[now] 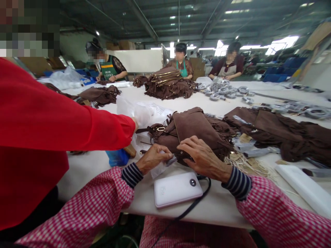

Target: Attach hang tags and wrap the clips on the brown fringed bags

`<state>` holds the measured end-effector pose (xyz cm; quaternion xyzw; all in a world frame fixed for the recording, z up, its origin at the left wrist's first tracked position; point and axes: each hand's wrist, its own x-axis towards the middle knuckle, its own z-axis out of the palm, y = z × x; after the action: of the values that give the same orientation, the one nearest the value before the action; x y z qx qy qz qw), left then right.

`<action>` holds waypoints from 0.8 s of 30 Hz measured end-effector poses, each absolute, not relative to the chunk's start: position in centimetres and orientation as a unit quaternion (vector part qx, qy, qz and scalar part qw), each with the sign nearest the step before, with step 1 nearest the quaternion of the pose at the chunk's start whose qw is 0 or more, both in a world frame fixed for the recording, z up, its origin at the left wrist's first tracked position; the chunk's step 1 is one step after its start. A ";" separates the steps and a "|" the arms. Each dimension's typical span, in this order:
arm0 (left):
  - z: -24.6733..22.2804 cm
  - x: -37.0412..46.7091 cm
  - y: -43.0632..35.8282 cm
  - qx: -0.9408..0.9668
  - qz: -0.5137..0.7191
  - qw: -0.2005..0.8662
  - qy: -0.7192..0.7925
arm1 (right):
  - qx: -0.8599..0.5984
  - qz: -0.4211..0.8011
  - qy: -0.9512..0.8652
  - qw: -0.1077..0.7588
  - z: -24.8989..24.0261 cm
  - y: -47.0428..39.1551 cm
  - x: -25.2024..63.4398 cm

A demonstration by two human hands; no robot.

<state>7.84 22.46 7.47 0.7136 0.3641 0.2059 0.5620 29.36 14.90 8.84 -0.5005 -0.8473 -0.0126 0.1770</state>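
Observation:
A brown fringed handbag (196, 125) with gold-coloured hardware lies on the table before me. Just left of its near edge, my left hand (155, 158) pinches a small clear plastic bag (158, 170) with something greyish at its end. My right hand (204, 158) rests against the handbag's near side, with its curved fingers and thumb apart. Nothing shows between those fingers. Below both hands lies a white power bank (178, 189) with a black cable (192, 206).
A person's red sleeve (103, 129) reaches in from the left to plastic wrapping (141, 112). Brown bags (281, 131) lie at right, beside tags with strings (248, 165). Further back are piled bags (168, 84), wrapped grey straps (222, 89) and several people.

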 end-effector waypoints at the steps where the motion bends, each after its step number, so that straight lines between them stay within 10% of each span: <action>1: 7.4 8.1 22.4 0.712 0.203 0.567 0.360 | -0.508 -0.032 -0.842 0.179 8.7 14.4 29.9; 24: 6.1 12.4 23.8 0.686 0.193 0.545 0.441 | -0.543 -0.019 -0.798 0.262 6.7 13.7 31.0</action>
<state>12.43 23.81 6.15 0.6860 0.4413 0.1929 0.5455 31.03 13.73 6.74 -0.5428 -0.7977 -0.0185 0.2621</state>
